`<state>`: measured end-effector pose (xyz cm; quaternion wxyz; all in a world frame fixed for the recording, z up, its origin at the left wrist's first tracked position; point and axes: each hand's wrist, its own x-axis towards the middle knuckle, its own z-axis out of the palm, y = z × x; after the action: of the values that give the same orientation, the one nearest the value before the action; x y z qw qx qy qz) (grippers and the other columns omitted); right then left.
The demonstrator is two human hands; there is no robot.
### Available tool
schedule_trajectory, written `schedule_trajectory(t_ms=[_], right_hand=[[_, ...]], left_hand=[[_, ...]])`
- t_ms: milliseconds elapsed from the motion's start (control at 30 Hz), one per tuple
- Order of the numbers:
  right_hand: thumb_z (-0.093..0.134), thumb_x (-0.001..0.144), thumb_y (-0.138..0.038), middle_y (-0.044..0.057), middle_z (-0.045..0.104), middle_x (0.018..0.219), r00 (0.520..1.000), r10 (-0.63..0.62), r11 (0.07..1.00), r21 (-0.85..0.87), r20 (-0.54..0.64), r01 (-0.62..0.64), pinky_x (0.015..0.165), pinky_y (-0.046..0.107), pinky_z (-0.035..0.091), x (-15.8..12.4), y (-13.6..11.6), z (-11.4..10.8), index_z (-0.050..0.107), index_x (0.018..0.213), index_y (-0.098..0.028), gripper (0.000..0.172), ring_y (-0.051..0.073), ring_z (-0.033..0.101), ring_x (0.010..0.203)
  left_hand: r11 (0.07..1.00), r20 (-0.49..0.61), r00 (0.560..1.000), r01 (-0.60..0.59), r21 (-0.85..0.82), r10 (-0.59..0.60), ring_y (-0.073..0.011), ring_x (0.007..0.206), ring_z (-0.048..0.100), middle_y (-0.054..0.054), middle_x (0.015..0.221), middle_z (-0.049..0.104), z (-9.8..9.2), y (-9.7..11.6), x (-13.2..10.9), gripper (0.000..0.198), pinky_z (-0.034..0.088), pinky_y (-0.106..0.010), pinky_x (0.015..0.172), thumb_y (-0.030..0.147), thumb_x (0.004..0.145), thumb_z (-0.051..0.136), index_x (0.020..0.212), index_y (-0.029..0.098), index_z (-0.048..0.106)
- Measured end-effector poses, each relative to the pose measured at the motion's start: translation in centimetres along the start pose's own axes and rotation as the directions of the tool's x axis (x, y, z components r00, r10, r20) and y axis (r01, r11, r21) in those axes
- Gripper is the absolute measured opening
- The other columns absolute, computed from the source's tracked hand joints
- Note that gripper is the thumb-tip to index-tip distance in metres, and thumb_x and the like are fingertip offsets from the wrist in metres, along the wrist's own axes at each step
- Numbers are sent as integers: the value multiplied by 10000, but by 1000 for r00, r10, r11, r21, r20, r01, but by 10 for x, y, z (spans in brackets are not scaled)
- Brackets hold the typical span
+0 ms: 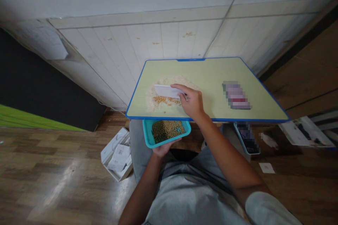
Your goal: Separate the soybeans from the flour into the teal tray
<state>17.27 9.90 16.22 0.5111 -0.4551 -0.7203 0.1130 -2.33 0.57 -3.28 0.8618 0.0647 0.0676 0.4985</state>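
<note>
My right hand (191,100) grips a flat white card (167,91) between thumb and fingers, its edge down on the pale yellow tabletop (211,74). Round golden beads (160,99) lie scattered along the near side of the card. Pale grains (176,79) are spread around and behind it. Below the table's front edge, my left hand (165,147) supports a turquoise tray (186,130) from underneath. Golden and dark green beads (169,130) fill much of the tray; its far part is hidden by the table edge.
A phone (236,95) rests on the table's right side, another (246,139) below the table at right. An open white box (118,158) with papers stands on the floor at left. A white wall (158,38) is behind the table, with a cable running down it.
</note>
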Motion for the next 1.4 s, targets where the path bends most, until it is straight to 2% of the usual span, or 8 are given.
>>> schedule_trajectory(t_ms=[133, 400, 567, 767, 933, 1200, 1400], right_hand=[[544, 927, -39, -53, 823, 1261, 1000, -20, 1000, 5, 15, 20, 1013, 410, 639, 1, 2, 1, 781, 1249, -346, 504, 207, 792, 1151], [572, 913, -70, -57, 834, 1225, 998, -52, 998, 44, 40, 50, 1009, 398, 635, -8, 5, -22, 794, 1213, -344, 463, 203, 794, 1138], [575, 920, -87, -43, 840, 1209, 993, -83, 995, 61, 78, 79, 1001, 402, 637, -11, 2, -32, 796, 1213, -337, 444, 205, 799, 1126], [591, 921, -91, -30, 848, 1182, 994, -90, 992, 95, 65, 84, 976, 393, 651, -17, -2, -37, 805, 1189, -321, 413, 205, 807, 1109], [589, 925, -83, -15, 852, 1172, 994, -98, 988, 121, 52, 91, 985, 395, 653, -24, -5, -39, 807, 1183, -304, 404, 208, 808, 1112], [587, 920, -89, -22, 853, 1158, 998, -54, 986, 160, 34, 48, 1014, 385, 647, -34, -9, -41, 810, 1157, -298, 387, 196, 806, 1109], [621, 944, -182, -11, 846, 1178, 1000, 28, 985, 173, -7, -27, 1016, 425, 654, -42, -8, -34, 809, 1170, -311, 322, 219, 793, 1137]], left_hand=[[1000, 8, 1000, 6, -15, -6, -400, 1678, -97, -27, 1818, 176, -2, 0, 0, 742, -82, -787, 1262, 703, 1037, 226, 1544, 306, 594], [998, -16, 1000, 1, -67, -2, -436, 1673, -49, -74, 1823, 170, 7, -2, 0, 758, 30, -819, 1261, 671, 1050, 260, 1698, 285, 339], [994, -14, 1000, 9, -110, -10, -430, 1677, -13, -73, 1819, 182, 5, -1, 1, 765, -10, -859, 1227, 678, 1053, 237, 1721, 303, 259], [995, -16, 1000, 2, -102, -4, -429, 1676, -30, -66, 1822, 150, 4, -1, 1, 791, -41, -851, 1228, 709, 1045, 244, 1724, 304, 241], [995, -15, 1000, 19, -100, -21, -419, 1677, -11, -68, 1819, 171, 7, 0, 1, 761, 0, -852, 1233, 687, 1053, 256, 1721, 322, 246], [994, -30, 1000, 4, -112, -8, -443, 1671, 14, -100, 1815, 176, 8, 0, 2, 758, 10, -873, 1215, 674, 1059, 260, 1720, 303, 256], [995, -34, 999, 22, -95, -25, -433, 1672, 16, -97, 1816, 172, 10, 0, 2, 752, 16, -862, 1223, 665, 1061, 281, 1724, 313, 237]])
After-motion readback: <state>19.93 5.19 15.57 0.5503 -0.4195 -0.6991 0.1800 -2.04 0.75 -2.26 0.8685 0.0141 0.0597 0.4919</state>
